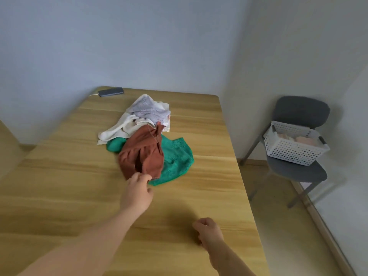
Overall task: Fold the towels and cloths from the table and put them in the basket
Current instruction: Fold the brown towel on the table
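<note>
A heap of cloths lies mid-table: a rust-brown cloth (143, 154) on top of a green towel (177, 158), with a cream towel (121, 128) and a pale lilac patterned cloth (148, 108) behind them. My left hand (137, 193) reaches forward and pinches the near edge of the brown cloth. My right hand (209, 232) rests on the table near me, fingers curled, holding nothing. A white perforated basket (294, 150) stands on a grey chair to the right, with pale folded cloths inside.
The wooden table (69, 186) fills the lower left; its right edge runs past the chair (298, 172). A dark phone (111, 91) with a cable lies at the far left corner. Walls close in behind and to the right.
</note>
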